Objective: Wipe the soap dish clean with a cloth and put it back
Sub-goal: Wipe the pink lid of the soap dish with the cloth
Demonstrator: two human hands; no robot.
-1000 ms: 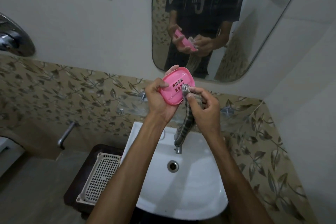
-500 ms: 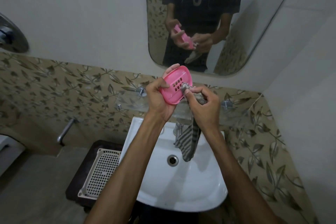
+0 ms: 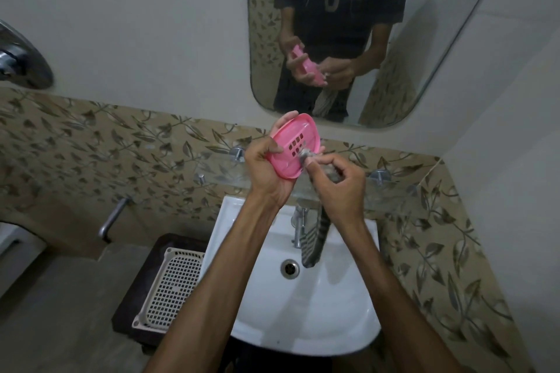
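Our left hand (image 3: 266,172) holds the pink soap dish (image 3: 295,145) tilted above the sink (image 3: 333,312); our right hand (image 3: 339,185) pinches the striped cloth (image 3: 313,247) (bunched) against its slots.

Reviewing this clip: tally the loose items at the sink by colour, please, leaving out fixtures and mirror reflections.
Pink: 1, the soap dish, held in the left hand.
Grey striped: 1, the cloth, gripped by the right hand and hanging over the sink.
White: 1, the mesh tray left of the sink.
Total: 3
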